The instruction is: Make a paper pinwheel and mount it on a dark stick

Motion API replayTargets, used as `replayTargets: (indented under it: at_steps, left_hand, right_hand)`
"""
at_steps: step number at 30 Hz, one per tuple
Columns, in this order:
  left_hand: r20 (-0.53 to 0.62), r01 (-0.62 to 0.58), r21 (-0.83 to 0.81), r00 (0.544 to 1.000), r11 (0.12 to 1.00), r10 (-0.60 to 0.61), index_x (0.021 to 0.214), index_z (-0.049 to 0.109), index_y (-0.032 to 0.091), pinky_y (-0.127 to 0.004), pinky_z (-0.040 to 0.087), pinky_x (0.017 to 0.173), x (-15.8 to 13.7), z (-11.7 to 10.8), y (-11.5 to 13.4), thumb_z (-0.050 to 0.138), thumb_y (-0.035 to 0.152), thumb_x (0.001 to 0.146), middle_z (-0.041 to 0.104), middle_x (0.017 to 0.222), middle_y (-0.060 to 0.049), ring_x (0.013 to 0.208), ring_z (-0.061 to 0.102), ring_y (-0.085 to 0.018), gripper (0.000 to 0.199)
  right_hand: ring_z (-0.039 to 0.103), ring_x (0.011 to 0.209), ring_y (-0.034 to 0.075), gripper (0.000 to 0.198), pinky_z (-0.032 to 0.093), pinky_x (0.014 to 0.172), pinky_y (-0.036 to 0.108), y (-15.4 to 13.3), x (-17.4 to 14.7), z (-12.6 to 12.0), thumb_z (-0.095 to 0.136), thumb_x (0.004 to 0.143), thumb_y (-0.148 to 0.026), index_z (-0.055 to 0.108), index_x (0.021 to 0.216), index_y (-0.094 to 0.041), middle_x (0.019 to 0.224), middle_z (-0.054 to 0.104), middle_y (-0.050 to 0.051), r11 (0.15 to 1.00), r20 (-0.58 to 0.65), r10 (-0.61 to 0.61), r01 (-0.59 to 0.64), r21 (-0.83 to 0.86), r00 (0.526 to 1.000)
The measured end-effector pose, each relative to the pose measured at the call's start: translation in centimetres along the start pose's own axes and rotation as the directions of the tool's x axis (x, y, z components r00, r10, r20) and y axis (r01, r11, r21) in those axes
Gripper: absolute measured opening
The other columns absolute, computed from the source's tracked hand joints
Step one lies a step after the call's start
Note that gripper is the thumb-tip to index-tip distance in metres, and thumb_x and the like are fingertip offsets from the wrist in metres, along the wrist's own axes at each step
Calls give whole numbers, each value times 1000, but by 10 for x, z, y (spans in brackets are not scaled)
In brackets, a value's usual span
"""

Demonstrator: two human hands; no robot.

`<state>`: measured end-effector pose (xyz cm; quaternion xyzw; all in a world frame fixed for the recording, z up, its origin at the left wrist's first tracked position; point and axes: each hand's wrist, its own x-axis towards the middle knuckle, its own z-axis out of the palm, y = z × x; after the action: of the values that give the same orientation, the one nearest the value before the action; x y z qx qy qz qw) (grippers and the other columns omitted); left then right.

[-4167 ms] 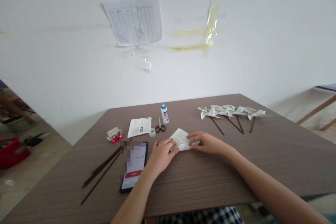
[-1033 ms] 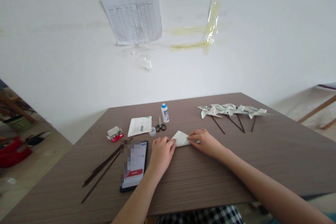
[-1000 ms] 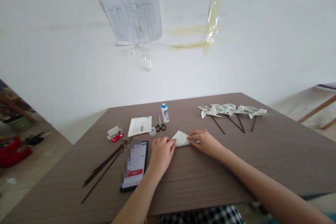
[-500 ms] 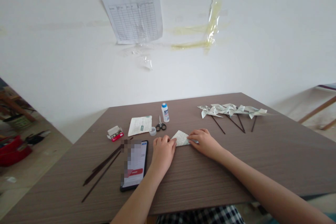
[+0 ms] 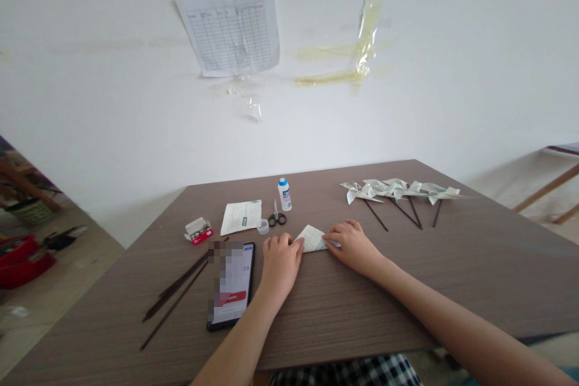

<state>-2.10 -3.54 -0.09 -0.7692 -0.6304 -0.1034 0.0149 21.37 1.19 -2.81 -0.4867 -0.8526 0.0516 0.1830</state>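
A piece of printed paper [image 5: 312,239], folded to a triangle with its peak pointing away from me, lies on the table between my hands. My left hand [image 5: 281,258] grips its left corner, thumb near the lower edge and fingers curled on the tabletop. At the right corner, my right hand [image 5: 351,242] pinches the paper, its fingers partly covering that end. Beyond the paper stand a white glue bottle [image 5: 284,194] with a blue cap and, lying by it, black-handled scissors [image 5: 277,217]. A small tape roll [image 5: 263,227] sits beside the scissors.
Paper pinwheels [image 5: 400,190] on dark sticks lie at the back right. Left of my hands are a phone [image 5: 235,289], several dark sticks [image 5: 176,286], a small open box [image 5: 199,231] and a stack of printed paper [image 5: 241,217]. A wall [image 5: 316,139] borders the table's far edge.
My hands and the folded paper stay almost in place; my right hand shifts very slightly. The number on the phone screen goes from 38 to 39.
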Motion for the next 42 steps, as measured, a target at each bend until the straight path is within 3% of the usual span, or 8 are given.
replayTargets:
  at_steps: [12,20,42]
  left_hand:
    - [-1,14,-2,1000,1000,-14,147,87,31,-56,53,120,1,-1,1,63,24,119,83,129,-13,124,74,-34,37]
    - [24,34,5,999,999,-34,148,87,32,-55,53,120,2,-3,4,62,24,119,83,132,-13,126,74,-35,39]
    - [19,38,7,999,999,-38,146,88,32,-55,50,121,4,2,3,59,24,120,81,131,-13,125,72,-34,39]
  right_hand:
    - [83,124,34,29,37,139,68,0,1,3,67,112,-22,93,125,-26,122,90,14,1000,-15,11,-11,0,1000]
    - [83,122,32,29,47,133,60,5,3,10,69,111,-22,92,127,-26,124,89,13,1000,-29,-1,1,8,1000]
    - [83,115,33,24,55,124,54,5,4,13,72,109,-19,94,117,-23,119,89,14,1000,-39,-8,7,-20,999]
